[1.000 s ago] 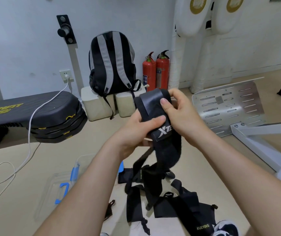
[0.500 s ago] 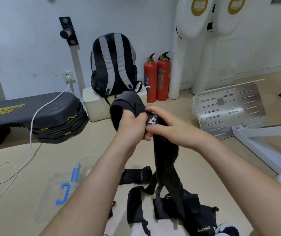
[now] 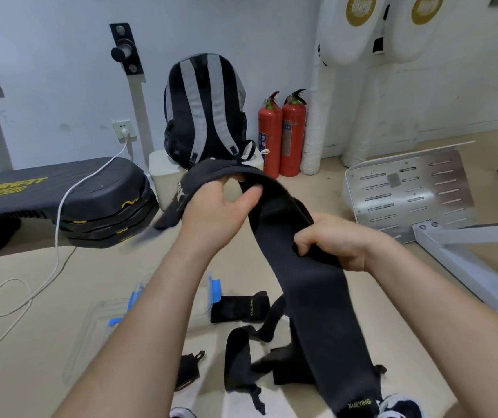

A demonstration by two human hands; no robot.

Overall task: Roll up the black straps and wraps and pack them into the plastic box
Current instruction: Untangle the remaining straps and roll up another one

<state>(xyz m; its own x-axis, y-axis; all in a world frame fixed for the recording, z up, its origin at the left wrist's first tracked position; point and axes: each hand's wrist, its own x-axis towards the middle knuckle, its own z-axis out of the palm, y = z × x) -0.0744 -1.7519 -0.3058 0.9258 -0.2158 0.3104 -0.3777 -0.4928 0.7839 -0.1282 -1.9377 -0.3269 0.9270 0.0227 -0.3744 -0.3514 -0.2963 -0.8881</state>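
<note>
A long black wrap (image 3: 311, 285) stretches from upper left down to the floor at lower right. My left hand (image 3: 211, 212) pinches its upper end, which folds over my fingers. My right hand (image 3: 335, 245) grips the wrap lower down, fingers curled round its edge. On the floor lie more black straps: a short wrap (image 3: 238, 307) labelled XUEYING, a tangled pile (image 3: 253, 363) and a small piece (image 3: 189, 371). The clear plastic box (image 3: 208, 300) with blue clips lies on the floor beneath my left forearm, partly hidden.
The box's clear lid (image 3: 91, 336) lies left of the box. A white cable (image 3: 57, 236) runs across the floor. A black bench (image 3: 60, 191), a backpack (image 3: 205, 113), two red extinguishers (image 3: 283, 134) and a metal footplate (image 3: 407, 191) ring the floor space.
My hands have moved apart. The left hand pulled the wrap's top end up and left, while the right hand slid down the wrap, which now hangs stretched out and unfolded.
</note>
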